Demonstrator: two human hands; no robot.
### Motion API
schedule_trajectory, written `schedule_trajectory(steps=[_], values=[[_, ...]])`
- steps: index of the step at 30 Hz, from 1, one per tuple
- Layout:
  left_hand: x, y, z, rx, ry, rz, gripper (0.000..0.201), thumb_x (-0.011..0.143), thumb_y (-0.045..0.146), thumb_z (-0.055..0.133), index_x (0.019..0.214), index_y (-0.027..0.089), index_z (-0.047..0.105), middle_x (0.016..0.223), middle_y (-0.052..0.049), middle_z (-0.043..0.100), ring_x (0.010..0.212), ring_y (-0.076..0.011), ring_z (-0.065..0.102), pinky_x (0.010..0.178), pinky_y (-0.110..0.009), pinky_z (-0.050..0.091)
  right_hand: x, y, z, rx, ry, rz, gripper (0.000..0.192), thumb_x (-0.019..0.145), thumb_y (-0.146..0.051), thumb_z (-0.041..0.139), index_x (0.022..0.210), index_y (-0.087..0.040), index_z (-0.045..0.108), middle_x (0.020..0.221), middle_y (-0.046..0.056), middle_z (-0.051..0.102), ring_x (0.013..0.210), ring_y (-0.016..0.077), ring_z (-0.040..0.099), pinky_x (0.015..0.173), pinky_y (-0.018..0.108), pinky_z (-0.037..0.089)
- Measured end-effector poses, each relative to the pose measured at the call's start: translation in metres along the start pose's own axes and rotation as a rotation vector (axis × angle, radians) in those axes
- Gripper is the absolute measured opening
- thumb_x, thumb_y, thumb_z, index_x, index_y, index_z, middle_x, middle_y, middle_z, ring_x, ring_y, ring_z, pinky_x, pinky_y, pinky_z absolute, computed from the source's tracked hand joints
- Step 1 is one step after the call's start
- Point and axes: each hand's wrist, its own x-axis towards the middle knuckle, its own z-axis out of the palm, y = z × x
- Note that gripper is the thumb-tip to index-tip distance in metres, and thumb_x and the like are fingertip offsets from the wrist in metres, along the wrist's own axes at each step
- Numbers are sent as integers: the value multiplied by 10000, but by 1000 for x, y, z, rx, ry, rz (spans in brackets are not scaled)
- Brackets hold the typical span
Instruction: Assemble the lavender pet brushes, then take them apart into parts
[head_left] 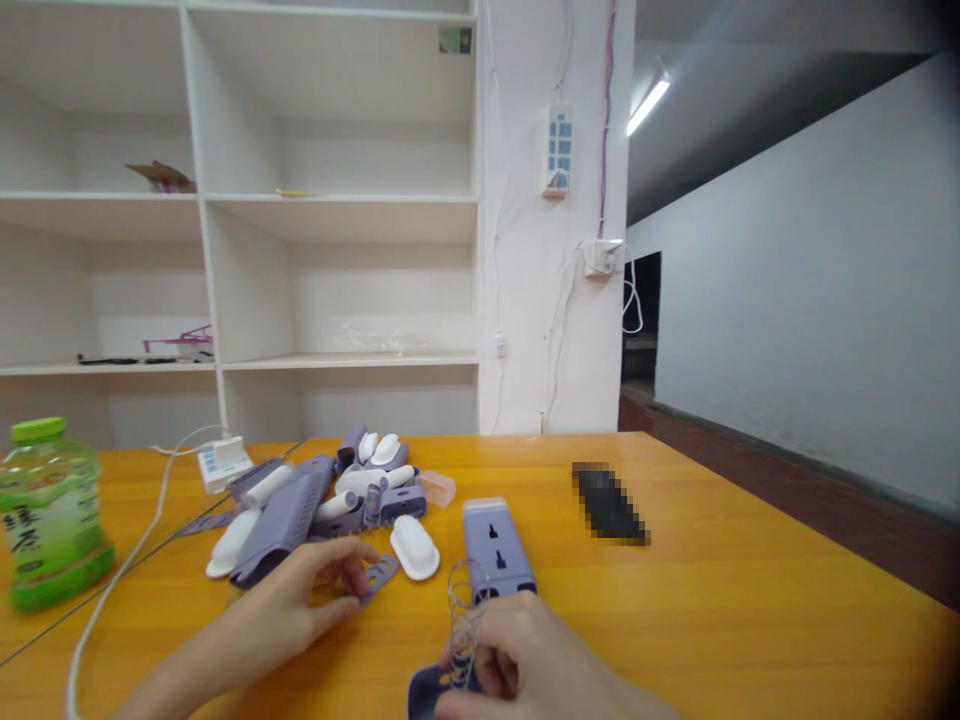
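Fingers of the right hand [517,655] pinched a spring [463,620], upright at lower centre; left hand [300,600] pinched a flat clip [377,577] just left, on the worktop [750,600].

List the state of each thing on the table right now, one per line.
Green bottle: upright, cap on.
Metal spring: held upright in right hand.
Flat purple piece: pinched by left hand.
Purple socket block: lying flat, sockets up.
White power strip: flat, cord attached.
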Motion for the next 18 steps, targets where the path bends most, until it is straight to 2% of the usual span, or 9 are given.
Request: schedule_trajectory(steps=[5,7,10,13,18], values=[[2,-9,-9,224,156,75,258,931,281,534,1139,261,685,1189,-51,713,1111,-267,638,1002,-383,485,0,3,2,15,7,-10,475,769,-322,775,534,-190,383,545,-85,427,504,62,387,480,204,245],[3,-13,-10,303,155,81,274,917,239,536,1144,275,684,1230,-45,698,1156,-274,621,1034,-395,460,0,3,3,16,10,-1,474,769,-317,772,534,-189,382,544,-85,424,495,59,376,471,202,235],[3,-13,-8,393,104,75,314,906,178,516,1154,273,684,1192,-56,706,1111,-275,636,986,-401,476,0,2,2,9,10,8,467,775,-315,766,536,-190,385,543,-84,416,496,61,374,466,202,227],[4,-1,-3,462,85,106,301,929,204,513,1163,263,693,1184,-79,704,1095,-284,630,983,-417,464,0,1,2,-1,4,-3,485,775,-300,766,524,-187,367,566,-77,437,516,62,389,480,204,235],[-2,35,9,466,51,169,246,951,324,567,1144,279,712,1242,-74,697,1160,-306,599,1106,-502,351,2,2,4,-5,13,-36,493,779,-287,762,519,-189,355,544,-82,414,517,67,389,504,207,253]])
